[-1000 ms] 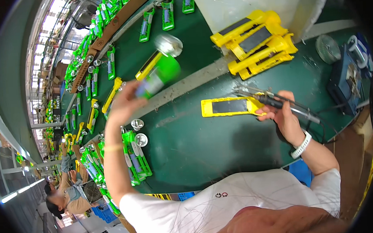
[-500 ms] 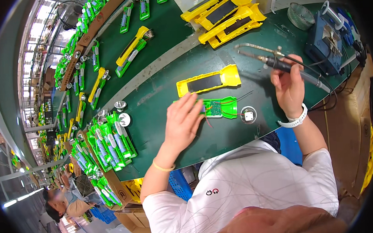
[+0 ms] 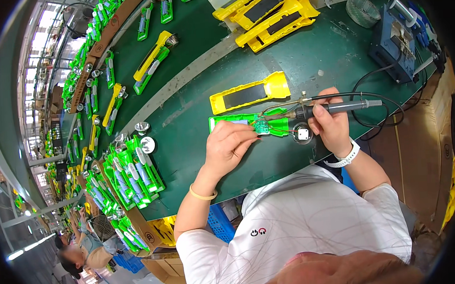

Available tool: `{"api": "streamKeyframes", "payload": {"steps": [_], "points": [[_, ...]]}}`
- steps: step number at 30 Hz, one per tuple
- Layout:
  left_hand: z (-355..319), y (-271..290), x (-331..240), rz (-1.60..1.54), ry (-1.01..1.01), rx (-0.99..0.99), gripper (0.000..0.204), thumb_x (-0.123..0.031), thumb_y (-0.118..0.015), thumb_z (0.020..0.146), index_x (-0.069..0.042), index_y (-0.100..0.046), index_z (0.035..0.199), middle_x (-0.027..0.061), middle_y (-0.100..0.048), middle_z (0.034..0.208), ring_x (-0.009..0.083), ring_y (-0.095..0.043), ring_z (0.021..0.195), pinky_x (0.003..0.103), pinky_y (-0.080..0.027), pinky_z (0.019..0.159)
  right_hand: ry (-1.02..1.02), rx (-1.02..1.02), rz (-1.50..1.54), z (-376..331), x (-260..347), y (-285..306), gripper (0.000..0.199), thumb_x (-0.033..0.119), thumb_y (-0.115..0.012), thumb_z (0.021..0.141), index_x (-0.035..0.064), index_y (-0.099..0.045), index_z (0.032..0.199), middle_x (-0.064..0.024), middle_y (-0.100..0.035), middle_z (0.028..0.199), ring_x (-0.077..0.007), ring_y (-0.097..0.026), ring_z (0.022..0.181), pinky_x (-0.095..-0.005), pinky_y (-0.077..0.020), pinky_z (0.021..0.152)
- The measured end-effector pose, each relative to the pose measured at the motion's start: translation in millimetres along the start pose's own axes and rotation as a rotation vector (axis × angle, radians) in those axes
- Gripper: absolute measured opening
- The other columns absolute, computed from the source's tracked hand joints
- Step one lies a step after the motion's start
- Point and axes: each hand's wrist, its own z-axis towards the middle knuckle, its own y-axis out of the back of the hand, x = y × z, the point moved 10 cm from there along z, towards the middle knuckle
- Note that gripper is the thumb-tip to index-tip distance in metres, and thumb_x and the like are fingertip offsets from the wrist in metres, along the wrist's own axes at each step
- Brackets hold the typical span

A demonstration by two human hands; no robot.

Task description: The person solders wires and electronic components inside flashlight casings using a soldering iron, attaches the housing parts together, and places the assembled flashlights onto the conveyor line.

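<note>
My right hand [image 3: 333,126] grips a dark-handled soldering iron [image 3: 333,107] with a thin feed tube along it. The iron's tip meets the small green circuit board [image 3: 261,126] in an open green flashlight half [image 3: 279,128]. At the board's left edge, my left hand [image 3: 229,148] is closed in a pinch; a bit of thin red wire [image 3: 259,138] shows at the fingertips. To the right of the green half lies a round clear lens piece with a white LED plate [image 3: 303,134], joined by wires. A yellow casing half [image 3: 248,93] with a black panel lies just beyond.
Stacked yellow casings [image 3: 267,14] lie at the far side. A blue soldering station [image 3: 393,51] and a glass bowl [image 3: 362,11] stand far right, cables trailing nearby. Green flashlight halves [image 3: 131,170] and a shiny reflector cup [image 3: 147,144] are at left. A person [image 3: 91,249] sits far left.
My right hand has brought the soldering iron left and down onto the circuit board. My left hand has gone from lying over the green half to a pinch beside the board.
</note>
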Motion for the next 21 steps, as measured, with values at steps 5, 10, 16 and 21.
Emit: {"api": "streamKeyframes", "payload": {"steps": [5, 10, 16, 21], "points": [[8.3, -2.7, 8.3, 0.045, 0.147, -0.025, 0.014, -0.009, -0.077, 0.073, -0.011, -0.070, 0.085, 0.0045, -0.065, 0.085, 0.0221, -0.060, 0.071, 0.032, -0.047, 0.061, 0.086, -0.028, -0.148, -2.1, 4.6, 6.3, 0.024, 0.018, -0.061, 0.094, 0.0091, -0.039, 0.100, -0.0011, -0.049, 0.076, -0.0059, -0.041, 0.051, -0.0207, -0.0334, 0.045], [11.6, -0.1, 11.4, 0.114, 0.258, 0.004, 0.013, -0.009, -0.076, 0.073, -0.009, -0.069, 0.084, 0.0050, -0.056, 0.080, 0.0212, -0.058, 0.067, 0.033, -0.047, 0.058, 0.156, 0.000, -0.273, -5.1, 4.1, 8.1, 0.024, 0.013, -0.062, 0.092, 0.0095, -0.038, 0.098, -0.0014, -0.049, 0.075, -0.0058, -0.041, 0.052, -0.0210, -0.0344, 0.045], [15.4, -1.2, 12.1, 0.137, 0.279, 0.047, 0.011, -0.009, -0.074, 0.074, -0.008, -0.069, 0.084, 0.0055, -0.054, 0.081, 0.0213, -0.056, 0.069, 0.033, -0.047, 0.057, 0.120, 0.028, -0.347, -7.1, -1.9, 7.5, 0.025, 0.005, -0.067, 0.086, 0.0056, -0.045, 0.098, -0.0002, -0.052, 0.084, -0.0043, -0.044, 0.071, -0.0208, -0.0397, 0.062], [16.9, -2.0, 11.1, 0.143, 0.276, 0.055, 0.011, -0.009, -0.073, 0.074, -0.008, -0.068, 0.083, 0.0054, -0.053, 0.081, 0.0211, -0.056, 0.071, 0.034, -0.047, 0.057, 0.105, 0.049, -0.342, -7.4, -2.1, 1.4, 0.027, 0.002, -0.067, 0.085, 0.0054, -0.044, 0.099, 0.0000, -0.051, 0.084, -0.0040, -0.044, 0.072, -0.0206, -0.0398, 0.062]]}}
